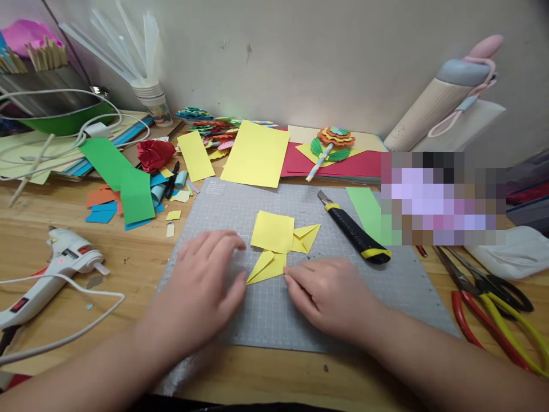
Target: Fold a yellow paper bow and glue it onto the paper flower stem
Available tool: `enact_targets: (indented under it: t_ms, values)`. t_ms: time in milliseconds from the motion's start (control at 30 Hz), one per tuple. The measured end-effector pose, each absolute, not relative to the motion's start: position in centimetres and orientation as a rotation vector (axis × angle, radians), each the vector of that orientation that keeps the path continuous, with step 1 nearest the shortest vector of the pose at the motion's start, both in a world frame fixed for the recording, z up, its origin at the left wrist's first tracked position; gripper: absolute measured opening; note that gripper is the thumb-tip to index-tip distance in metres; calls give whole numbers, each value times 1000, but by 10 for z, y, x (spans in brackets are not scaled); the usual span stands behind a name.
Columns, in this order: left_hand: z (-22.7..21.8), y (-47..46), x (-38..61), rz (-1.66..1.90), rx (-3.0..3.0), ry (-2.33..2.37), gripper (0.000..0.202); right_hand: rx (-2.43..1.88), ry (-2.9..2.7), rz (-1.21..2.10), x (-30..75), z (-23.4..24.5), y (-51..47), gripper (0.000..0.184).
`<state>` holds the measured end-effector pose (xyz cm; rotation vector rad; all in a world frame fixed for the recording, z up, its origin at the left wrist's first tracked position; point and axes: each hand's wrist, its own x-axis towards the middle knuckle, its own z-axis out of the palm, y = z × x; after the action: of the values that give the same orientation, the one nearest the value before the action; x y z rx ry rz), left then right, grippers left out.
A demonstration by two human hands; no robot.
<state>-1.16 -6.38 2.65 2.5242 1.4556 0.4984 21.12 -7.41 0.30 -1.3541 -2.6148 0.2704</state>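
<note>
On the grey cutting mat point(386, 286) lie three small yellow papers: a flat square point(273, 230), a folded piece point(306, 237) to its right, and a folded triangular piece point(268, 268) just below. My left hand point(206, 286) lies palm down on the mat beside the triangular piece, fingers loosely spread, thumb touching its left tip. My right hand point(328, 294) rests on the mat with its fingertips pressed together on the right edge of that triangular piece.
A yellow-black utility knife point(354, 229) lies on the mat's right part. Scissors point(489, 292) lie at the right edge, a white glue gun point(51, 269) with its cord at the left. Coloured paper sheets, scraps and paper flowers point(334, 140) crowd the back.
</note>
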Motion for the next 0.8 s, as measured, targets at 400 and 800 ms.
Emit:
enact_targets:
  t_ms: [400, 800]
  values:
    - [-4, -6, 25, 757, 1781, 1312, 48, -1327, -2638, 308, 212, -7, -69, 15]
    - [-7, -17, 19, 975, 1745, 1153, 41, -1570, -1910, 410, 221, -4, -49, 47]
